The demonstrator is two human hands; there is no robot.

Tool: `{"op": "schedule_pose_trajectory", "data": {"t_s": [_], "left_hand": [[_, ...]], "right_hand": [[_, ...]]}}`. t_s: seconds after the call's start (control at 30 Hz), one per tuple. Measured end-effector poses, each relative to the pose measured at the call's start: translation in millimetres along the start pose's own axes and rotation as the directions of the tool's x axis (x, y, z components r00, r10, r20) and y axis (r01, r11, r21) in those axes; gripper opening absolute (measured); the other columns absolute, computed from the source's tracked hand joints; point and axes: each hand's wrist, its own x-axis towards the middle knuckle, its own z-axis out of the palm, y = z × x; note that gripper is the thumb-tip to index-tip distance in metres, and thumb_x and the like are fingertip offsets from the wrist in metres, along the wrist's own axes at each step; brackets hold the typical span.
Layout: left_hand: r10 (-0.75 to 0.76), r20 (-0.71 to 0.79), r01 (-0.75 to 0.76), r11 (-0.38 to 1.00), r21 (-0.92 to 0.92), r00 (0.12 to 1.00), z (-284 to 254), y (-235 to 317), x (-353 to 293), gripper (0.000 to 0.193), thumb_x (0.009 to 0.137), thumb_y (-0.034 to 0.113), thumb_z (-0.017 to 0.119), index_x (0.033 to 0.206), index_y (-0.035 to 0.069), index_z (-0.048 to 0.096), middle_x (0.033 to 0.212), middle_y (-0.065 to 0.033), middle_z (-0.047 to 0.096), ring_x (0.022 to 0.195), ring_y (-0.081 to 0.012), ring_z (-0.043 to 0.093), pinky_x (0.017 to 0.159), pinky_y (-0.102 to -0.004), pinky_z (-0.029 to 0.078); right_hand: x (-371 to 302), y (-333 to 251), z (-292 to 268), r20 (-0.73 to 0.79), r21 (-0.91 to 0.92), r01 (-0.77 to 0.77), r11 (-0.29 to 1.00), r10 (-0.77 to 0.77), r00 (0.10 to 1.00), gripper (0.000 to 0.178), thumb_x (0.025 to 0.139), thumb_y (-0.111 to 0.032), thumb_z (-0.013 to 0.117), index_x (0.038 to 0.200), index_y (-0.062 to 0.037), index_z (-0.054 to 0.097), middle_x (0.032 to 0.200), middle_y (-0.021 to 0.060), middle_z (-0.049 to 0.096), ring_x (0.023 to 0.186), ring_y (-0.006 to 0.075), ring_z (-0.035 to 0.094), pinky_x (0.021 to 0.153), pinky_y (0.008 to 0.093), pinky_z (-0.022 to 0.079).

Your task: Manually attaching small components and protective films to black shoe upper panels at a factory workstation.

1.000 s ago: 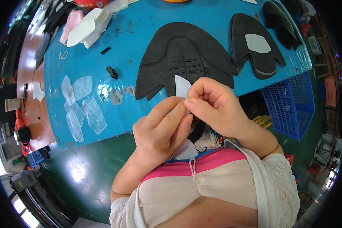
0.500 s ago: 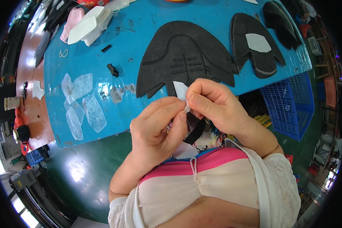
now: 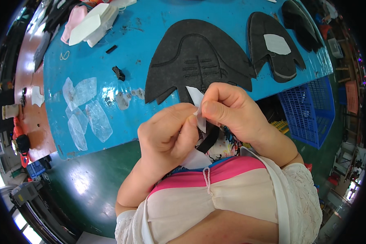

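Between my two hands, over the table's near edge, is a small white patch point(image 3: 195, 95) of paper-like or cloth-like sheet. My left hand point(image 3: 164, 132) pinches its edge with thumb and forefinger. On the other side, my right hand point(image 3: 234, 112) grips it between thumb and curled fingers. Part of the patch hangs below the fingertips. Just beyond lies a black shoe upper point(image 3: 175, 51) with stitched lines, spread flat. Farther right a second black upper point(image 3: 258, 40) carries a similar white patch point(image 3: 277, 44).
Several translucent film pieces point(image 3: 98, 122) lie on the blue table point(image 3: 130, 36) at left, near a small black scrap point(image 3: 118, 73). A stack of white pieces point(image 3: 91, 28) stands at the back left. A blue plastic crate point(image 3: 307, 112) sits below the right edge.
The white patch has turned between my fingers, and a longer strip of it now shows below them. My hands stay close together in nearly the same place.
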Motion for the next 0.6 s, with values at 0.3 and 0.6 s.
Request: {"op": "schedule_pose_trajectory", "data": {"t_s": [0.3,0.6], "left_hand": [[0.159,-0.051,-0.143,0.96,0.241,0.986,5,-4,-1,0.012,0.075,0.001,0.066,0.086,0.0,0.068,0.086,-0.0105,0.068,0.058,-0.019,0.061,0.051,-0.0252,0.048],[0.189,-0.079,-0.165,0.956,0.244,0.979,11,-1,1,0.012,0.072,-0.001,0.066,0.083,0.001,0.068,0.084,-0.0097,0.068,0.056,-0.0169,0.061,0.047,-0.0246,0.047]], "right_hand": [[-6,-5,11,-0.096,-0.136,0.117,0.984,-0.131,0.987,0.011,0.091,-0.012,0.063,0.089,-0.0018,0.06,0.078,-0.0006,0.061,0.071,0.0017,0.053,0.06,0.018,0.043],[-5,-1,10,-0.089,-0.321,0.089,0.943,-0.123,0.988,0.008,0.091,-0.008,0.058,0.088,-0.0008,0.057,0.073,-0.0024,0.057,0.065,0.0009,0.048,0.055,0.0187,0.039]]}}
